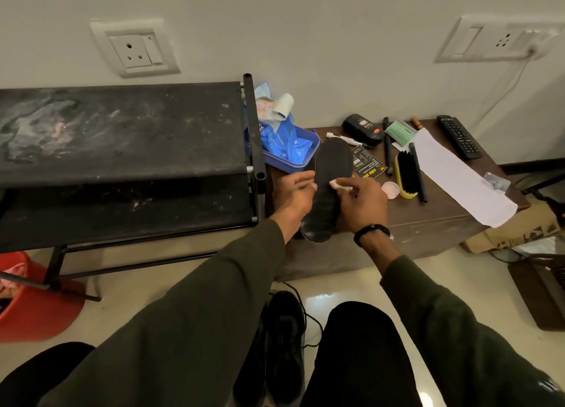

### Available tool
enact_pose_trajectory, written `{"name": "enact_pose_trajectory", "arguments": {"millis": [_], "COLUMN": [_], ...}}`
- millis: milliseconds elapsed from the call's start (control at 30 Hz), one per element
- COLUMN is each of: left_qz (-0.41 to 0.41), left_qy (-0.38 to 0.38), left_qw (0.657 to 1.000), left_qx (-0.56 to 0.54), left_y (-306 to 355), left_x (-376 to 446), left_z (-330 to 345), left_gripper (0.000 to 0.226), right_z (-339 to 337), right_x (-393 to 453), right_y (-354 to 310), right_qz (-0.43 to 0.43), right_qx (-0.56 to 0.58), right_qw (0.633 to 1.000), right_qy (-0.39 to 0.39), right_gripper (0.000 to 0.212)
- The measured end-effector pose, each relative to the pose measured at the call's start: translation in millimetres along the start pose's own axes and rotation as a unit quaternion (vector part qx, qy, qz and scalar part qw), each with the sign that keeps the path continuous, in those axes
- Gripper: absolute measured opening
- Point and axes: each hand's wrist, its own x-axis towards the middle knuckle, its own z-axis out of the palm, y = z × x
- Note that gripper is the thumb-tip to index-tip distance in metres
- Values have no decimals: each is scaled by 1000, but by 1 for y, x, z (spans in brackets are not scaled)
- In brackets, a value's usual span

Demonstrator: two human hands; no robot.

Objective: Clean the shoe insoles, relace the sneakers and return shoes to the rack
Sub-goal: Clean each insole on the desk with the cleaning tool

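— White wall behind, two socket plates on it. Low brown bench (428, 220) against it, black shoe rack (122, 131) at its left end, top shelf dusty. What's he working on?

— Black insole (331, 186), held above the bench's near left corner, toe end pointing at the wall. Left hand (295, 197) grips its left edge, fingers curled round it. Right hand (363, 204) pinches a small white wipe (336, 184) and presses it on the insole's upper face.

— And the shoes?

— One black sneaker (284, 345) on the floor between his knees, lace trailing loose beside it.

— Anything else on the bench?

— Yellow-backed shoe brush (405, 174) just right of the hands, small pink lid (390, 189) beside it. Blue tray (290, 155) with blue plastic wrap against the rack. Further back a white marker (345, 139), a green comb (399, 131), a remote control (458, 137). Long white paper sheet (458, 180) lies across the right end. Red bucket (33, 296) on the floor, far left.
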Motion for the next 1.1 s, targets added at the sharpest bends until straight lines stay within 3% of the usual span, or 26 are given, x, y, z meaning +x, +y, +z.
{"name": "enact_pose_trajectory", "arguments": {"millis": [67,167,300,367,500,667,767,933,1100], "left_qz": [54,153,348,387,337,274,278,259,229], "left_qy": [-41,-70,-24,-31,-55,-51,-50,-66,-96], "left_qw": [991,916,833,792,769,751,738,719,683], "left_qx": [119,364,430,471,540,598,612,641,686], "left_y": [4,1,-43,-69,-87,-67,-51,-33,-24], "left_x": [9,4,-56,-75,-88,-106,-109,-103,-102], "left_z": [0,-10,-37,-49,-45,-39,-40,-38,-37], "left_gripper": [44,49,37,32,61,82,77,48,59], "right_z": [11,24,27,27,23,16,9,25,44], "right_x": [14,24,35,42,38,-9,-37,-16,44], "right_y": [4,9,4,1,-1,-9,-10,-11,-18], "right_qz": [-28,-77,-93,-71,-66,-145,-188,-165,-104], "right_qx": [-61,-151,-217,-222,-222,-222,-204,-205,-245], "right_qw": [998,984,969,970,969,954,946,953,958], "right_qy": [-14,-59,-68,-75,-89,-136,-170,-148,-103], "right_gripper": [21,20,19,18,22,15,14,16,15]}}
